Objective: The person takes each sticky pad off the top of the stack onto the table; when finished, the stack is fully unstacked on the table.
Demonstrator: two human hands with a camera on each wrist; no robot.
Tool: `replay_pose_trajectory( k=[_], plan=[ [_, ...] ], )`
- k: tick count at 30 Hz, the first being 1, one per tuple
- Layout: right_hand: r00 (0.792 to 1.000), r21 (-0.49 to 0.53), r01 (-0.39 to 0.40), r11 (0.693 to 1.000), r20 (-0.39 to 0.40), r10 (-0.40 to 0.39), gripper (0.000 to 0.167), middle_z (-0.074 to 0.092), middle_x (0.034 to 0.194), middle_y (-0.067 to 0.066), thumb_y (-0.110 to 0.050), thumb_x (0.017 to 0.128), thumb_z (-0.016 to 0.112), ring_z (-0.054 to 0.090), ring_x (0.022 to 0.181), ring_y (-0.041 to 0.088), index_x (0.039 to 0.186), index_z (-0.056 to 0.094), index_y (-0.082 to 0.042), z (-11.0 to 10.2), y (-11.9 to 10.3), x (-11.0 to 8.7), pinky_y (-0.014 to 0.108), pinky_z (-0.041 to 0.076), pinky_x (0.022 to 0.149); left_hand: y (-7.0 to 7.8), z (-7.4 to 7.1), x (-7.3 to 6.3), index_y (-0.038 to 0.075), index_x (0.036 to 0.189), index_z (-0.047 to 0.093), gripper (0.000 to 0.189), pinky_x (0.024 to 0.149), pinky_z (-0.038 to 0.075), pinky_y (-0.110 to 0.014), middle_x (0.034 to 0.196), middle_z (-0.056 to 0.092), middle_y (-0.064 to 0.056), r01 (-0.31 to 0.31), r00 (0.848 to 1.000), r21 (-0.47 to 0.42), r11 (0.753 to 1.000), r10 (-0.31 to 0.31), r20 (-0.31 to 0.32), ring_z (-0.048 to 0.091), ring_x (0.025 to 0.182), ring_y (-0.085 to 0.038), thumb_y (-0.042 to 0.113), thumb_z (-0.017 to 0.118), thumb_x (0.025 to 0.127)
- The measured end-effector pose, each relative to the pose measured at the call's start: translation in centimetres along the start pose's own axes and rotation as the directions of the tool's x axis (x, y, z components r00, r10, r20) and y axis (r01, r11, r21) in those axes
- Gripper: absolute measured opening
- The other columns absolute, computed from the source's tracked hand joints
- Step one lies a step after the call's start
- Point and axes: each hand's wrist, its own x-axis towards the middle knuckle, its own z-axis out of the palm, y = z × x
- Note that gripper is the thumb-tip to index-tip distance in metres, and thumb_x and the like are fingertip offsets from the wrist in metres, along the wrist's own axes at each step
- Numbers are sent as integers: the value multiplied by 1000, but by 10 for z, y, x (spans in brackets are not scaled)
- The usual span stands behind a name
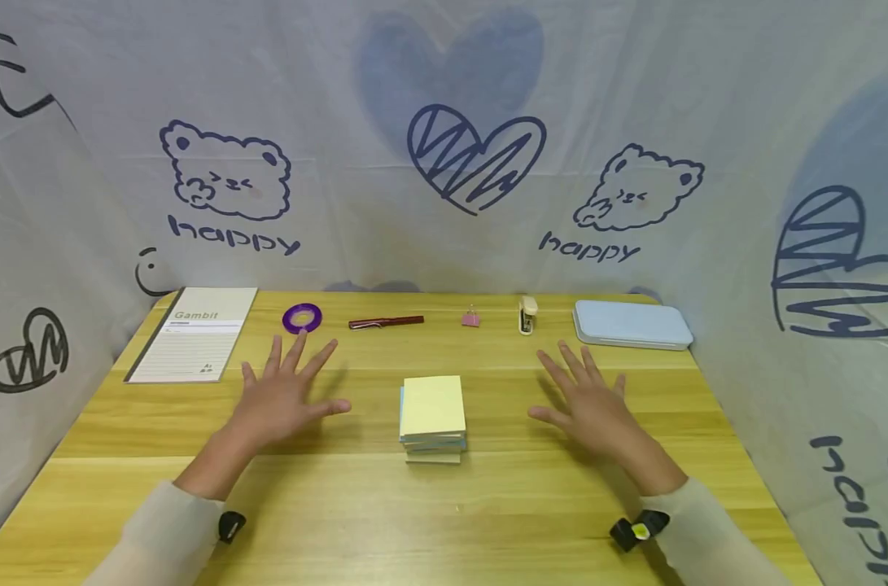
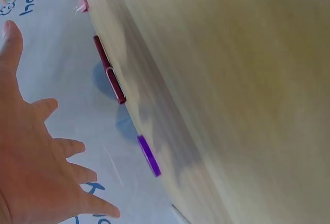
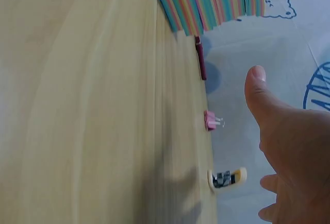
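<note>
Both hands hover over the wooden table with fingers spread, holding nothing. The left hand point(image 1: 278, 403) is left of a stack of sticky notes point(image 1: 433, 407), its fingertips near a roll of purple tape point(image 1: 290, 322). On the other side of the stack is the right hand point(image 1: 590, 407), fingers pointing toward a small cream stapler point(image 1: 527, 316). The stack has a yellow pad on top, and its coloured layers point(image 3: 221, 2) show side-on in the right wrist view. Between tape and stapler lie a dark red pen point(image 1: 387, 322) and a pink binder clip point(image 1: 470, 319).
A notebook point(image 1: 194, 334) marked "Gambit" lies at the back left. At the back right sits a pale blue case point(image 1: 632, 324). White cloth point(image 1: 341, 228) with bear and heart drawings hangs behind the table point(image 1: 385, 529) and along both sides.
</note>
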Motion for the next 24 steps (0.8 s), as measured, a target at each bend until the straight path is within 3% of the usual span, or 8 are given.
replay_pose_trajectory(
  k=[17, 24],
  plan=[
    [989, 46, 144, 988, 14, -145, 93, 10, 174, 7, -66, 92, 63, 5, 157, 42, 166, 22, -28, -6, -40, 14, 89, 7, 106, 32, 12, -5, 30, 166, 18, 96, 108, 1, -87, 172, 4, -17, -114, 993, -177, 978, 118, 12, -3, 153, -53, 60, 70, 91],
    [973, 124, 224, 967, 27, -229, 91, 9, 173, 2, -58, 94, 67, 4, 158, 39, 166, 21, -27, -14, -59, 16, 86, 7, 108, 49, 17, -5, 28, 167, 18, 100, 109, 5, -86, 172, 7, -14, -181, 982, -289, 940, 191, 7, 0, 154, -53, 53, 76, 89]
  ],
)
